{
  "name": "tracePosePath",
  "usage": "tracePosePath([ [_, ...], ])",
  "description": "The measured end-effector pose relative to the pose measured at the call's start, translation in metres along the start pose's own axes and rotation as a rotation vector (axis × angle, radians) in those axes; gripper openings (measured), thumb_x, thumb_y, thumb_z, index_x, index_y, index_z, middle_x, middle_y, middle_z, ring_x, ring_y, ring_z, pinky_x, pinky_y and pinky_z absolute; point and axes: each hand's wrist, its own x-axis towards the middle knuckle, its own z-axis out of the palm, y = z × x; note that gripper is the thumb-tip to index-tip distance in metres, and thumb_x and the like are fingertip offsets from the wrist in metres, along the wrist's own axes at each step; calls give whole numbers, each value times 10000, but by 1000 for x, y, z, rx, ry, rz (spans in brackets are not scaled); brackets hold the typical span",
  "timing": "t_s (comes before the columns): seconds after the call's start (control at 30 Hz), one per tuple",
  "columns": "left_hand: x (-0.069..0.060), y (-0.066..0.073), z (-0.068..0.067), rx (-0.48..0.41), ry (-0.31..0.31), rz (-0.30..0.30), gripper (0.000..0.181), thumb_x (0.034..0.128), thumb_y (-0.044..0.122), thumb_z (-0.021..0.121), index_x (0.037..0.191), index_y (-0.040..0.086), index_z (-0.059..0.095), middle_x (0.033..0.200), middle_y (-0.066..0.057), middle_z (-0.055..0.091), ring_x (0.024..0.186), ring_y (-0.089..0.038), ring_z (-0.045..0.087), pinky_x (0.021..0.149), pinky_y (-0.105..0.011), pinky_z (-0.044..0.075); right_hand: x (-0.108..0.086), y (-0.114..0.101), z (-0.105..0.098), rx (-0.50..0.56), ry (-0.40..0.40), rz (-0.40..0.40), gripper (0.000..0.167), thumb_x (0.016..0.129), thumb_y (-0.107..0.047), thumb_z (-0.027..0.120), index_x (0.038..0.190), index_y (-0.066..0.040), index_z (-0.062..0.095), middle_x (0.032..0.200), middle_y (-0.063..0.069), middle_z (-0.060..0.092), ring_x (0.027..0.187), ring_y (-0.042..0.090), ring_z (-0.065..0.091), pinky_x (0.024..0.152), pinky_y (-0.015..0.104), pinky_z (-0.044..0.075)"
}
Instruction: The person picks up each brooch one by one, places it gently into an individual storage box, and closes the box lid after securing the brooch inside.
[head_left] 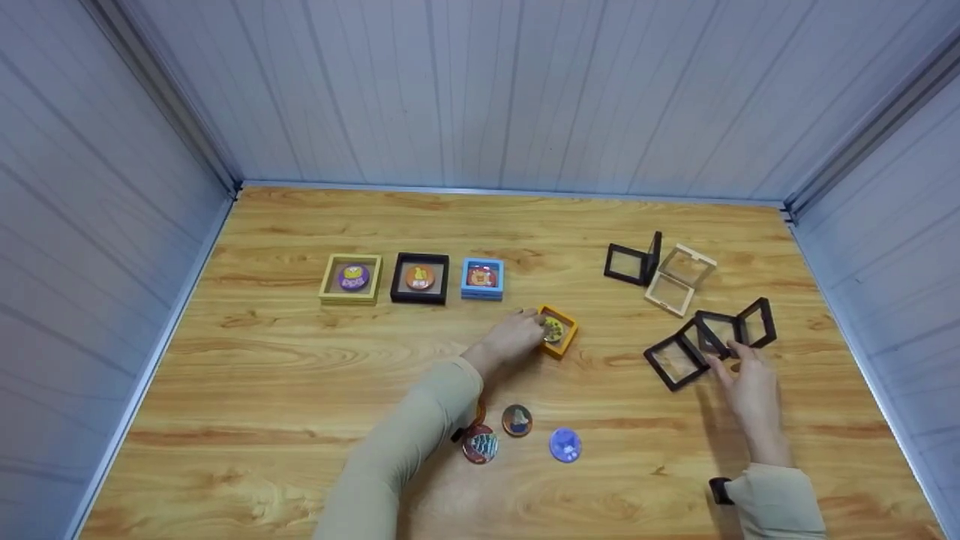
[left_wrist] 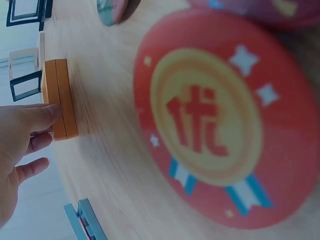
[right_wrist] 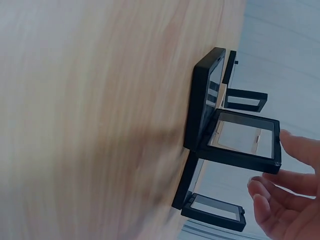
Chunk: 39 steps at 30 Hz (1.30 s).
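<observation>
My left hand (head_left: pixel 514 337) holds a small closed orange display frame (head_left: pixel 571 334) by its left side, thumb against the edge. A yellow-green round badge (head_left: pixel 553 330) shows inside it. On the right, my right hand (head_left: pixel 752 386) pinches the raised half of an open black frame (right_wrist: pixel 245 140) at its corner, between thumb and finger. Behind that frame stands another open black frame (head_left: pixel 756 324), partly overlapped. Below the left forearm lie loose round badges: a red and green one (head_left: pixel 480 444), a dark one (head_left: pixel 517 420) and a purple one (head_left: pixel 565 445). A red badge (left_wrist: pixel 200 120) fills much of the left wrist view.
A yellow frame (head_left: pixel 351 300), a black frame (head_left: pixel 420 298) and a blue frame (head_left: pixel 481 294), each with a badge inside, stand in a row at the back left. Farther right are an open black frame (head_left: pixel 626 279) and an open cream frame (head_left: pixel 670 294). Pale walls (head_left: pixel 480 97) enclose the table.
</observation>
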Motion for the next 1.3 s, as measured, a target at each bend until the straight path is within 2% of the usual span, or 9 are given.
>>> tracePosePath([
  [0.3, 12, -9, 0, 81, 48, -28, 184, 864, 52, 530, 967, 86, 678, 1039, -55, 600, 947, -198, 532, 802, -322, 444, 2, 2, 8, 58, 109, -60, 196, 823, 2, 569, 951, 149, 582, 811, 313, 553, 676, 403, 557, 599, 489, 444],
  [0.47, 17, -13, 0, 56, -1, -66, 198, 859, 35, 538, 1013, 67, 657, 1074, -83, 584, 988, -212, 536, 822, -324, 446, -1, 1, 11, 59, 140, -82, 157, 811, 4, 588, 899, 133, 605, 753, 278, 564, 646, 383, 552, 580, 478, 437],
  [0.63, 22, -15, -1, 56, -31, -121, 216, 854, 52, 554, 1051, 64, 643, 1070, -86, 584, 1002, -213, 532, 834, -345, 435, -4, -7, 14, 85, 135, -79, 168, 809, 6, 592, 908, 141, 609, 795, 289, 579, 658, 375, 571, 585, 473, 455],
  [0.83, 27, -20, 0, 75, -6, -167, 207, 853, 62, 558, 1036, 64, 655, 1053, -86, 593, 997, -212, 532, 825, -358, 439, -10, -17, 20, 122, 139, -86, 170, 791, 19, 611, 902, 148, 610, 831, 300, 590, 681, 379, 582, 602, 470, 463],
  [1.03, 33, -23, 2, 48, 25, -201, 198, 847, 51, 562, 1013, 80, 666, 1042, -82, 603, 999, -206, 530, 823, -356, 444, -18, -27, 24, 147, 142, -128, 133, 768, 39, 630, 856, 137, 616, 743, 244, 599, 615, 327, 578, 541, 433, 469],
  [1.3, 39, -26, 2, 62, 46, -221, 188, 863, 43, 533, 976, 71, 681, 1003, -71, 625, 934, -199, 556, 770, -321, 464, -30, -39, 24, 187, 86, -101, 140, 769, 31, 633, 877, 119, 623, 739, 206, 613, 610, 282, 587, 534, 371, 485],
])
